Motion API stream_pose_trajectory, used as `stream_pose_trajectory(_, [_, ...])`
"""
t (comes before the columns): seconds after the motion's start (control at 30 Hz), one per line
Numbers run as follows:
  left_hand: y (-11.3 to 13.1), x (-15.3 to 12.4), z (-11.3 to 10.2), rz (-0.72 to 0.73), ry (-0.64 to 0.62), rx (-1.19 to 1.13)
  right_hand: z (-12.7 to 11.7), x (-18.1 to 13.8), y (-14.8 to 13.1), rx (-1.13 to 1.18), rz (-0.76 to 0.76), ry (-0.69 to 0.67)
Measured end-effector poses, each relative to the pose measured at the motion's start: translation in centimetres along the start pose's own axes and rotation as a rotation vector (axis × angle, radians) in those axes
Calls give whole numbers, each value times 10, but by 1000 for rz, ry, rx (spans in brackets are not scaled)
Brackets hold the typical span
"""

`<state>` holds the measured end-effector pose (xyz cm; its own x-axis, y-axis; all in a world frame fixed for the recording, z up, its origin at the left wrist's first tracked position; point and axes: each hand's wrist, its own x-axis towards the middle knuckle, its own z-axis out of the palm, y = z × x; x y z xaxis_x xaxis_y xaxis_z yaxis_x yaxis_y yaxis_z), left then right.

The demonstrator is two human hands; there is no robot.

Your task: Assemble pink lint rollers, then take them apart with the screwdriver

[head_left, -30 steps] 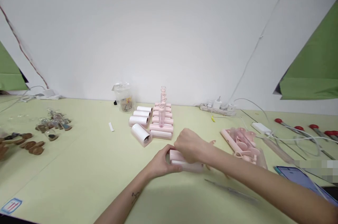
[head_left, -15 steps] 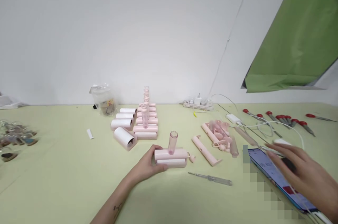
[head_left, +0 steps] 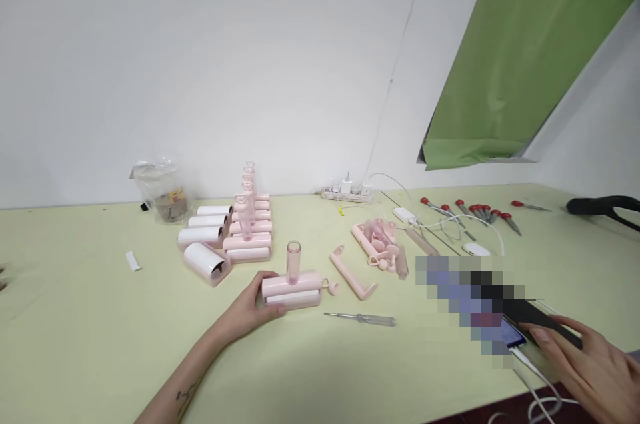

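— How is the left hand [head_left: 250, 312] placed?
— Its thumb and fingers are clamped on the left end of a pale pink plastic roller body with a white cylindrical roll [head_left: 306, 281], laid on a pale yellow-green tabletop [head_left: 270, 374]. A translucent pink open-topped tube [head_left: 293, 263] is stood upright on it.

— And the right hand [head_left: 597, 364]?
— A long black object [head_left: 545, 319] is gripped at the tabletop's right edge; its far end is obscured by pixelation.

— What is seen just beside the roller body?
— To its right, a narrow pale pink plastic bracket [head_left: 350, 275] is laid at a slant, with a clear-handled metal screwdriver [head_left: 367, 319] nearer the camera.

— Farther out?
— Pink plastic parts [head_left: 377, 243] are heaped beyond the bracket, while red-handled metal tools [head_left: 483, 211] are scattered farther right. At left, pink rollers with upright tubes [head_left: 250, 241] are lined up beside white-covered rolls [head_left: 205, 260].
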<state>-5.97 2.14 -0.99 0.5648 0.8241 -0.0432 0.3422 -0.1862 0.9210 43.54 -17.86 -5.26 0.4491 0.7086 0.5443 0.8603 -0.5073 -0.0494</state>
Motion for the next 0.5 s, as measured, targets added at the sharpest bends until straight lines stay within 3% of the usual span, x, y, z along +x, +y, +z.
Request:
stream_pose_trajectory(0.13, [-3,2,1,13,12,0,-16,7,-24,74,126,28])
stream_pose_trajectory(0.27, [-5,3,1,11,10,-8,-28,10,-43,47,124,56])
stream_pose_trajectory(0.5, [-6,2,1,-4,11,-16,-23,11,-37,1,133,45])
